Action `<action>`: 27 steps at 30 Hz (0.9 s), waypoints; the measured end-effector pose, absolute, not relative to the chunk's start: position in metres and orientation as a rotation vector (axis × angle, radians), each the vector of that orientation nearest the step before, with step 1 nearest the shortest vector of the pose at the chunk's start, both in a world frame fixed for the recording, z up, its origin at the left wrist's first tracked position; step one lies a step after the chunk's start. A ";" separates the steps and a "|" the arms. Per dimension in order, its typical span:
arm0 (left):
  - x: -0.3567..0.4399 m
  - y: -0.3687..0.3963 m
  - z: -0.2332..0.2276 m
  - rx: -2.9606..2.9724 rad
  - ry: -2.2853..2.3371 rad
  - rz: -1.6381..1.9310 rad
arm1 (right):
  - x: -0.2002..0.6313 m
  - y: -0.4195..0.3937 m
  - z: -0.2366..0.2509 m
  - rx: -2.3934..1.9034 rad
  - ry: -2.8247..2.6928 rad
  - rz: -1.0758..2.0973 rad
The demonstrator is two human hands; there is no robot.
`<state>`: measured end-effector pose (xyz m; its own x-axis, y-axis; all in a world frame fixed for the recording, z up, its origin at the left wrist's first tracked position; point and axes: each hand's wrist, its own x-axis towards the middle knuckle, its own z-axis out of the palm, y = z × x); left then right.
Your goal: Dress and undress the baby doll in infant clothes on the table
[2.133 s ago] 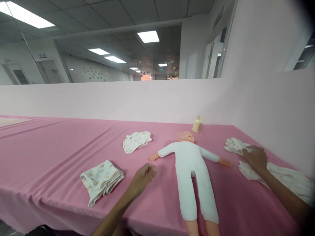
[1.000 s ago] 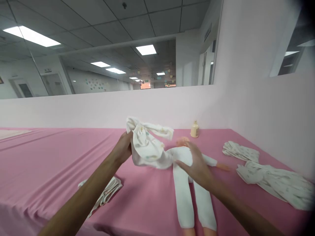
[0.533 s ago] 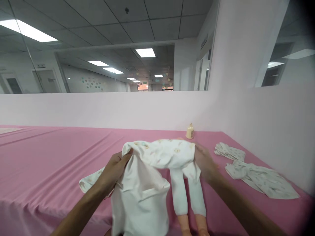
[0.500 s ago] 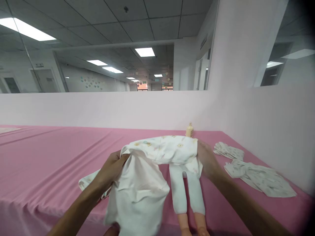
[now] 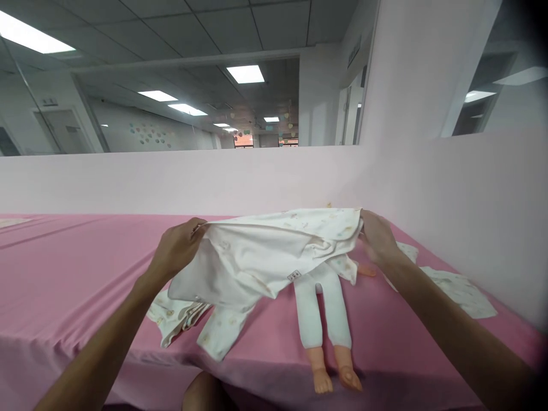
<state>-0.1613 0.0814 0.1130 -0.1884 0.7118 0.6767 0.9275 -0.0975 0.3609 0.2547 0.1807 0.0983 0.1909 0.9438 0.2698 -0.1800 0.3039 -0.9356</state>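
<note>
A white baby shirt [image 5: 257,251] with a small print hangs stretched between my two hands. My left hand [image 5: 182,242] pinches its left end, and my right hand [image 5: 377,234] grips the upper right corner. One printed sleeve dangles at the lower left, and a small dark label shows on the inner side. Behind and below the shirt lies a baby doll [image 5: 323,308] with white legs and bare feet toward me. The shirt hides its head and most of its upper body; one small doll hand shows near my right wrist.
Folded printed cloth [image 5: 173,314] lies on the pink sheet [image 5: 107,268] at the left. More white printed cloth [image 5: 458,291] lies at the right near the wall. The top of a bottle [image 5: 329,204] peeks above the shirt. My knee [image 5: 205,394] is at the table's front edge.
Both hands have risen and moved apart, pulling the shirt wider and flatter. The sleeve and label have come into view, and the bottle is now mostly covered.
</note>
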 end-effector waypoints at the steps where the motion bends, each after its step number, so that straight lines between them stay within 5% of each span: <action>1: -0.164 0.085 0.112 -1.770 -1.921 -1.229 | 0.257 0.182 0.100 -0.916 -1.039 0.948; 6: -0.127 0.087 0.081 -1.654 -1.986 -1.232 | 0.250 0.187 0.106 -0.794 -1.017 0.895; 11: -0.012 0.062 0.040 -2.665 -1.823 -1.069 | 0.192 0.157 0.123 -0.766 -1.229 1.021; 16: 0.044 0.063 0.045 -2.708 -1.892 -1.334 | 0.142 0.114 0.136 -0.589 -1.591 1.135; 21: 0.029 0.075 0.070 -2.712 -2.011 -2.149 | 0.144 0.083 0.118 -0.556 -1.790 0.693; 27: 0.009 0.088 0.115 -1.836 -1.326 -3.712 | 0.151 0.035 0.061 -0.494 -1.774 -0.188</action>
